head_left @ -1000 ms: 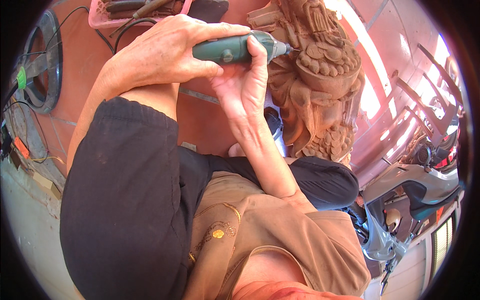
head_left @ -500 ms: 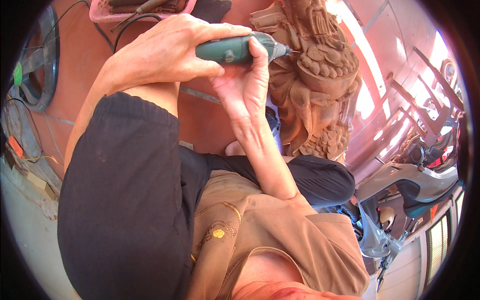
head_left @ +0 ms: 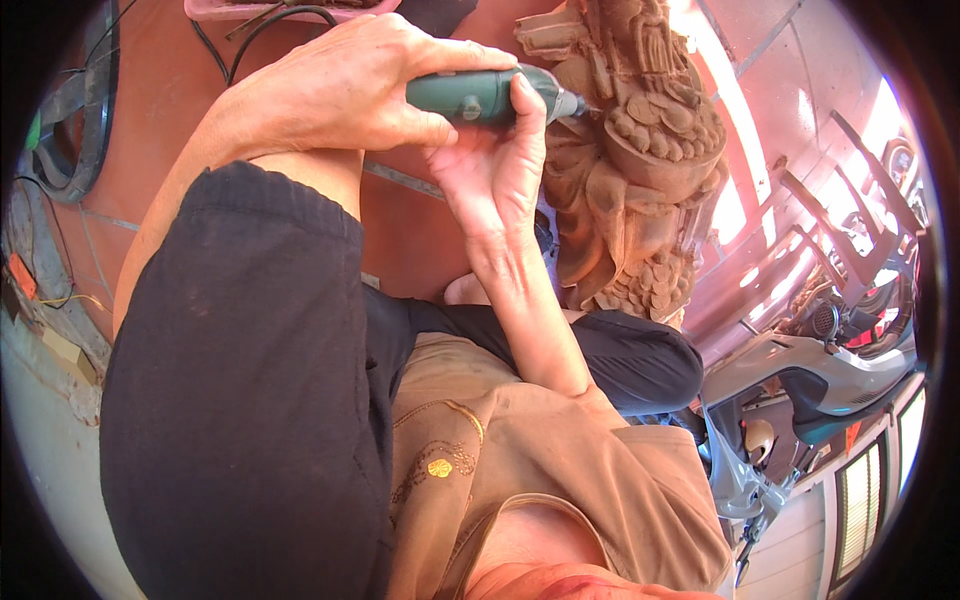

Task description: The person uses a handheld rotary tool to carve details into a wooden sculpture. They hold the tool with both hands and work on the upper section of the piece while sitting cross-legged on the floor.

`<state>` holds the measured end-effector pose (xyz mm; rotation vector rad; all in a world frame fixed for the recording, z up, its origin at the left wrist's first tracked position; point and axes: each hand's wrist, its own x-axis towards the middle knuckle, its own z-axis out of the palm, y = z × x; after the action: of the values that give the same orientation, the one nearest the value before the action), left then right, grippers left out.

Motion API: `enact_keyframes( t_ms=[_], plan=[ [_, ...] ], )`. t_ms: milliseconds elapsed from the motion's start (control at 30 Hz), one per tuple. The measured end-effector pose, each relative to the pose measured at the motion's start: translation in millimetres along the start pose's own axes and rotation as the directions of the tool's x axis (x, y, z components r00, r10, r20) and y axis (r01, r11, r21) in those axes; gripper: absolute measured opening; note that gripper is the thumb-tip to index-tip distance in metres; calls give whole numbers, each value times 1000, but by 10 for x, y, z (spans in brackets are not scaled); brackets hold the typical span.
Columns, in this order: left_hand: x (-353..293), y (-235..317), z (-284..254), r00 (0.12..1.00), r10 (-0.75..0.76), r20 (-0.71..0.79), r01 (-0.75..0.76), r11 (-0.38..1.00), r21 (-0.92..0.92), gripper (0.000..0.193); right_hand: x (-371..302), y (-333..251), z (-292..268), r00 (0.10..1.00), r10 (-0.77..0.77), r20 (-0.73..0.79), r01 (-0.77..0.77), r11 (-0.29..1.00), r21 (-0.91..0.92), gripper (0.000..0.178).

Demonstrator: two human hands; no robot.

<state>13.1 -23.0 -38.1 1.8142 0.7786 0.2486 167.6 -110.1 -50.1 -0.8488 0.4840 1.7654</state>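
Both hands, left hand point(head_left: 340, 90) and right hand point(head_left: 495, 165), clamped on light, rigid green rotary tool point(head_left: 490, 95), tip at fragile-looking carved statue point(head_left: 630, 170); grip mid-body.

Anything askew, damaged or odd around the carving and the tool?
Nothing stands out. Both hands, left hand and right hand, grip the green rotary tool, its tip at the wooden carving, which looks intact.

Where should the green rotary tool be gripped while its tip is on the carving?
Probably on the green rotary tool barrel, from the rear, away from the tip. The body lies level, bit toward the wooden carving; left hand wraps the back, right hand steadies near the nose.
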Motion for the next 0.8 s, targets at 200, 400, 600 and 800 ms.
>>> enact_keyframes(
  t_ms=[200,400,600,800],
  plan=[
    [117,83,-12,1000,-2,-17,2,999,39,65,40,-99,-5,999,-45,6,46,999,-28,35],
    [29,3,8,1000,-11,11,11,1000,-5,66,8,-15,-20,1000,-9,23,9,1000,0,36],
    [23,8,4,999,-47,18,48,997,-56,66,31,-15,-24,1000,-7,6,7,1000,-15,37],
    [91,73,-14,1000,-3,4,3,1000,8,66,36,-66,-20,999,-43,18,44,998,-38,36]
  ],
)
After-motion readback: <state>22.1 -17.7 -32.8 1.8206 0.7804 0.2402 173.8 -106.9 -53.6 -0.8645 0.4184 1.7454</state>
